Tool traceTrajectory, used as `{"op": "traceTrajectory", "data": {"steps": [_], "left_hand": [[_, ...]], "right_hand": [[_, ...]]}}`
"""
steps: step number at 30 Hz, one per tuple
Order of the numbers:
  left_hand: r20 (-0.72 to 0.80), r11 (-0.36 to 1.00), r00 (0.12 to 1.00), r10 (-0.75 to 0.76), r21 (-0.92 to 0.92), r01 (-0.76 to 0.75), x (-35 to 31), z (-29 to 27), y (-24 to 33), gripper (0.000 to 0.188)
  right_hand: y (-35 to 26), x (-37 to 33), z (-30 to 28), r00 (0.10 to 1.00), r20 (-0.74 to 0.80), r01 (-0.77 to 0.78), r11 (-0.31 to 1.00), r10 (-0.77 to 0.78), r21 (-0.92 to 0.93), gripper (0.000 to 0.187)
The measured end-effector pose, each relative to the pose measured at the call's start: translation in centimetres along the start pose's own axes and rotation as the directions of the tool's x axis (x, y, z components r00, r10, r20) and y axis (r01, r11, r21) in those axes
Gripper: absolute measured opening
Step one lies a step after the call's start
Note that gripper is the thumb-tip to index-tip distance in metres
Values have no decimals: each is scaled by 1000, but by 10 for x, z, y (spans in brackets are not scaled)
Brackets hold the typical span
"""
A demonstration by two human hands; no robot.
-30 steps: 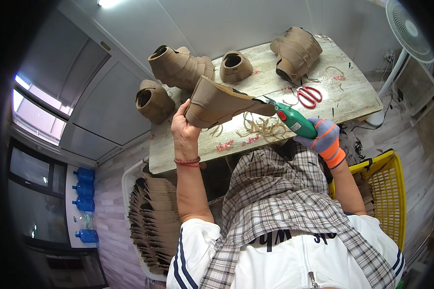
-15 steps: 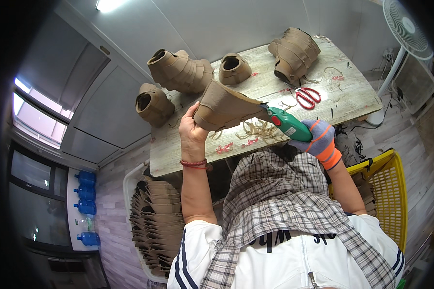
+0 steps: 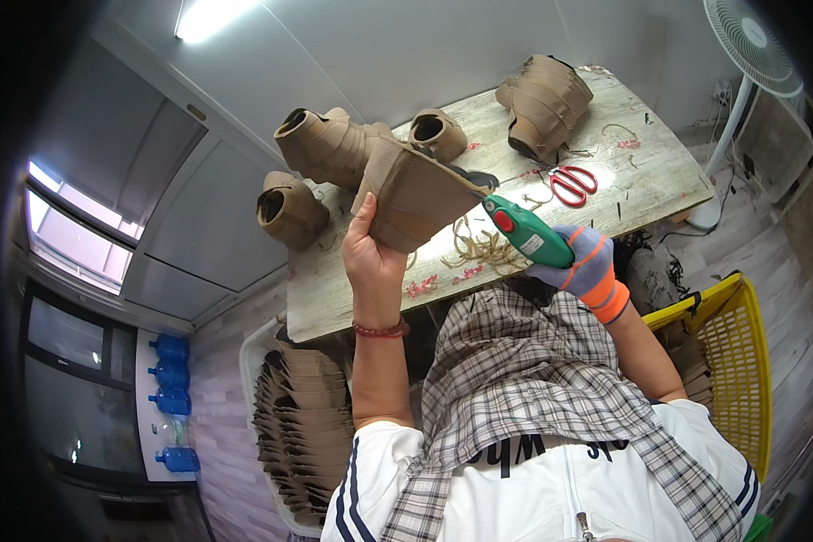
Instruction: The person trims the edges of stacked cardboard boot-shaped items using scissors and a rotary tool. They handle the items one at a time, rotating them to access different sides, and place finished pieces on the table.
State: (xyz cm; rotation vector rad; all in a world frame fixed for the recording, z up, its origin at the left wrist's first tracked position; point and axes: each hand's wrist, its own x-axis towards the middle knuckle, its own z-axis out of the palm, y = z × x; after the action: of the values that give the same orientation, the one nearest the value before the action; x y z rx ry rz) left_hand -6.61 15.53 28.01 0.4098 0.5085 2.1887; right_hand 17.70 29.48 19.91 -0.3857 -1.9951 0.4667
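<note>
My bare left hand [image 3: 377,271] grips a brown shoe upper [image 3: 417,200] by its lower left side and holds it up above the table. In my gloved right hand [image 3: 591,264] is a green handheld electric cutter [image 3: 526,237] with a red button. The cutter's tip is close to the upper's right-hand edge; whether they touch I cannot tell. Tan trimmed strips [image 3: 479,246] lie on the table below the cutter. Red-handled scissors [image 3: 573,185] rest farther right.
The whitewashed table [image 3: 646,172] carries stacked brown uppers [image 3: 551,101], more at the left [image 3: 321,144] and single ones. A white bin of uppers [image 3: 249,379] stands below left, a yellow basket [image 3: 741,361] below right. A white fan [image 3: 757,45] stands at the far right.
My left hand has turned and tilted the upper, so more of its broad side faces me. The cutter has dropped slightly to the left, its tip now by the raised edge.
</note>
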Motion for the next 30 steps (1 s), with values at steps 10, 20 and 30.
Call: {"op": "traceTrajectory", "data": {"steps": [10, 20, 30], "left_hand": [[320, 904, 939, 126, 353, -241, -8, 1, -18, 37], [440, 52, 849, 293, 879, -474, 34, -30, -24, 25], [489, -759, 871, -40, 552, -345, 246, -73, -31, 48]], "right_hand": [[-7, 0, 4, 966, 101, -257, 932, 239, 255, 49], [2, 8, -5, 908, 99, -410, 814, 408, 412, 42], [42, 4, -13, 827, 50, -534, 754, 560, 382, 33]]}}
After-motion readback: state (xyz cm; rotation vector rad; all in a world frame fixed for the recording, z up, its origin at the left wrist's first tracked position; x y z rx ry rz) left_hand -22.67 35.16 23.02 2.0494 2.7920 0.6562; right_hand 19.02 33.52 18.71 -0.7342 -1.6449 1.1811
